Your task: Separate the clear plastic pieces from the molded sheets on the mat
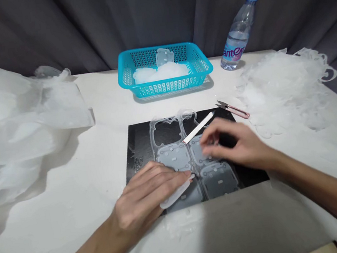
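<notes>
My left hand (pixel 152 190) rests over the lower left of a black mat (pixel 138 139), closed on a small translucent silicone piece (pixel 177 193) with rounded edges. Under both hands lies a translucent moulded silicone sheet (pixel 173 156) with several rounded panels; at its far end the frame surrounds cut-out openings. My right hand (pixel 234 144) hovers over the sheet's right side, slightly blurred, its fingers curled and thumb and index tips a little apart, with nothing visible between them. Just beyond it a white pen-like tool (pixel 198 127) lies slanted across the sheet.
A blue basket (pixel 167 86) holding translucent pieces stands at the back. Pink-handled thread snips (pixel 234 110) lie at the mat's far right corner. A water bottle (pixel 239 37) stands behind a heap of translucent scraps (pixel 286 87). Large whitish plastic bags (pixel 14 132) fill the left.
</notes>
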Demonstrator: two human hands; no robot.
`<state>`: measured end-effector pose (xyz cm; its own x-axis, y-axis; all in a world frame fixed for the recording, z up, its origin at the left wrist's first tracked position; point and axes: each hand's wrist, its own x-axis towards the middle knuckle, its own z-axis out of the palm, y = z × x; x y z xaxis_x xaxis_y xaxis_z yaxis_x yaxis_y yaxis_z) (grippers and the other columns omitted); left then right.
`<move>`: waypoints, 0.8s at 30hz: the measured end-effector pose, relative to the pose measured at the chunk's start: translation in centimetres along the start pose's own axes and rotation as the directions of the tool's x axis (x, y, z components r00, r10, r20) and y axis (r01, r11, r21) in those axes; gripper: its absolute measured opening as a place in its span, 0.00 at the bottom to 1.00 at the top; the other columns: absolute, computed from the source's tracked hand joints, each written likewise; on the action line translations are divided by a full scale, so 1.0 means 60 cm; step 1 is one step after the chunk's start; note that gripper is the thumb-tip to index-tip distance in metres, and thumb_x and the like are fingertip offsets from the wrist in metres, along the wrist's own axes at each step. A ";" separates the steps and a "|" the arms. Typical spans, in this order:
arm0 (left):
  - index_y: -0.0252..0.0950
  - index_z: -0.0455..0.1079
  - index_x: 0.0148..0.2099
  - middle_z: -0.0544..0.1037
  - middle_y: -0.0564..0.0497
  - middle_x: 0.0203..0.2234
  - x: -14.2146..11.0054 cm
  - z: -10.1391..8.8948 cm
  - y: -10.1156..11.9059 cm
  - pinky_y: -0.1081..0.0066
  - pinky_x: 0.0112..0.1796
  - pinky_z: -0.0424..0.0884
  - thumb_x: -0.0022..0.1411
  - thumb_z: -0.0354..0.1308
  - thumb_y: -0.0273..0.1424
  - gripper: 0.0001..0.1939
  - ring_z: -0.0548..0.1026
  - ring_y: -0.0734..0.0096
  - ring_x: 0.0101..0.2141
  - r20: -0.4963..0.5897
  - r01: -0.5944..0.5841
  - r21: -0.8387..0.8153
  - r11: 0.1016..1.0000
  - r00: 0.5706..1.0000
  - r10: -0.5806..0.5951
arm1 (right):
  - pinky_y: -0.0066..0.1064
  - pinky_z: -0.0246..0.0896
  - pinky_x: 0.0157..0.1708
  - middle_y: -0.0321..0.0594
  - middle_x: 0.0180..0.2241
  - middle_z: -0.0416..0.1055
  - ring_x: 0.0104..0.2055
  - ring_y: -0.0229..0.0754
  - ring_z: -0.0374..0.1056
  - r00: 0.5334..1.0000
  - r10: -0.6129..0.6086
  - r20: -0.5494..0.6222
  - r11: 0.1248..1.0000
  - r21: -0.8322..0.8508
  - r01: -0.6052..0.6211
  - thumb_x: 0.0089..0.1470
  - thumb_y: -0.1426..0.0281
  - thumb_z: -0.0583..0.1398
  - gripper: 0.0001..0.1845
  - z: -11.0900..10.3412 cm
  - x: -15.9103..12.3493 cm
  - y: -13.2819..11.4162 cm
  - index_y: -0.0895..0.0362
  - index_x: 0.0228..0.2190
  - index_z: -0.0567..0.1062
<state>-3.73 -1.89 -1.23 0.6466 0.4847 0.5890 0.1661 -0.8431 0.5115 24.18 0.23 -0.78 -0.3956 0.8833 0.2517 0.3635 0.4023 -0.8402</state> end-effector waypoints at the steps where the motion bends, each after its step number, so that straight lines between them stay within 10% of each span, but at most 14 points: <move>1: 0.30 0.73 0.60 0.85 0.41 0.41 0.002 0.002 0.000 0.63 0.38 0.78 0.70 0.60 0.18 0.18 0.83 0.63 0.40 -0.016 0.011 -0.018 1.000 1.000 -0.011 | 0.36 0.68 0.42 0.40 0.38 0.77 0.40 0.44 0.72 0.992 0.008 -0.128 0.987 -0.159 -0.028 0.65 0.58 0.65 0.11 -0.020 0.003 0.015 0.53 0.39 0.78; 5: 0.35 0.75 0.58 0.86 0.45 0.39 0.009 0.006 0.000 0.67 0.37 0.79 0.68 0.63 0.19 0.18 0.82 0.68 0.34 -0.043 0.081 -0.097 0.992 0.995 -0.085 | 0.49 0.65 0.47 0.52 0.44 0.74 0.49 0.59 0.68 0.968 0.037 -0.249 0.693 -0.692 -0.205 0.58 0.46 0.66 0.28 -0.096 0.002 0.085 0.56 0.48 0.77; 14: 0.35 0.75 0.57 0.85 0.46 0.37 0.001 0.010 -0.003 0.66 0.36 0.79 0.70 0.62 0.20 0.15 0.80 0.69 0.33 -0.037 0.112 -0.110 0.988 0.993 -0.116 | 0.41 0.58 0.31 0.52 0.36 0.73 0.35 0.53 0.69 0.977 0.041 -0.209 0.441 -0.874 -0.205 0.72 0.63 0.49 0.22 -0.091 0.002 0.084 0.58 0.36 0.78; 19: 0.33 0.74 0.60 0.85 0.45 0.40 -0.004 0.008 -0.007 0.65 0.39 0.78 0.67 0.63 0.17 0.20 0.80 0.67 0.36 -0.020 0.105 -0.129 0.986 0.994 -0.108 | 0.53 0.62 0.49 0.59 0.48 0.73 0.51 0.61 0.66 0.913 -0.130 -0.386 0.539 -0.801 -0.261 0.72 0.67 0.47 0.18 -0.077 0.015 0.062 0.59 0.43 0.75; 24: 0.35 0.73 0.62 0.84 0.45 0.40 -0.005 0.007 -0.009 0.65 0.40 0.78 0.68 0.62 0.17 0.22 0.79 0.68 0.36 -0.003 0.104 -0.127 0.986 0.994 -0.105 | 0.44 0.66 0.40 0.50 0.39 0.74 0.41 0.53 0.71 0.908 -0.089 -0.411 0.671 -0.698 -0.250 0.74 0.64 0.45 0.17 -0.071 0.010 0.073 0.54 0.42 0.72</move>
<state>-3.70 -1.64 -1.94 0.6230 0.5715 0.5341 0.1366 -0.7518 0.6451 29.15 3.53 -2.24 -0.0450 0.8647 0.5002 0.9316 0.2171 -0.2914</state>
